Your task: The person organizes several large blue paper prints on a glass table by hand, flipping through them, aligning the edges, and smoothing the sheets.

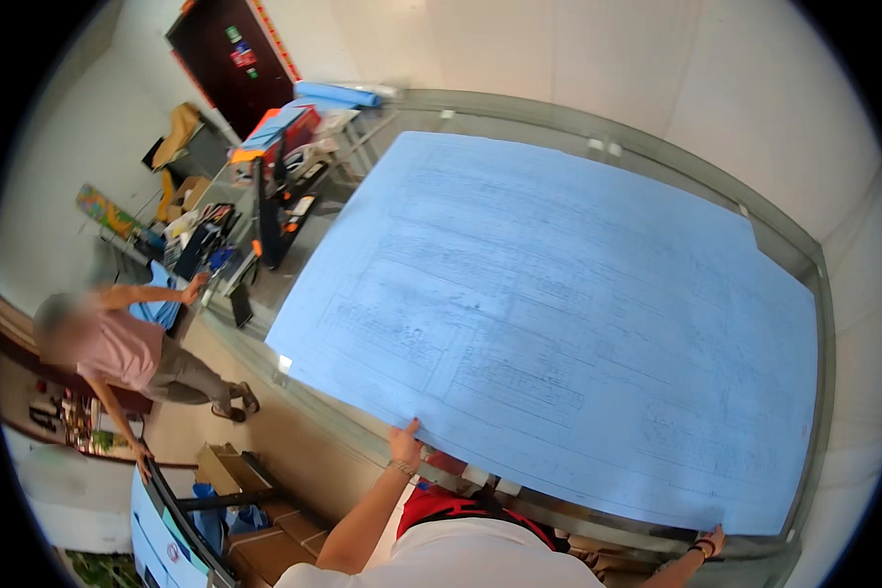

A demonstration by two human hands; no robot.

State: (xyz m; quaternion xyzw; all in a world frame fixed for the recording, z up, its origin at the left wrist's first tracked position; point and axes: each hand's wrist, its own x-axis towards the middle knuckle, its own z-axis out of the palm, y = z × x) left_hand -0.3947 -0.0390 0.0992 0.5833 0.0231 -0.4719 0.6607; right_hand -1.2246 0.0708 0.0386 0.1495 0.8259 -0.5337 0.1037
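1. We are holding a large blue blueprint sheet [559,333] by its near edge, with our 2 hands set wide apart, probably so the broad paper is staying flat and square over the glass table [821,294].
2. Our left hand [406,443] is sitting at about 7 o'clock on the sheet, fingers pinched together on the paper's edge, thumb side uppermost, a bracelet [401,468] at the wrist.
3. Our right hand [710,541] is sitting at about 5 o'clock near the sheet's near-right corner, touching the edge; we cannot tell whether its fingers are closing on the paper.
4. The sheet is spreading away from both sets of fingers toward 12 o'clock, covering most of the tabletop, its far edge lying near the wall.
5. At 9 o'clock another person [118,348] is leaning toward a cluttered bench [255,196], well apart from us.
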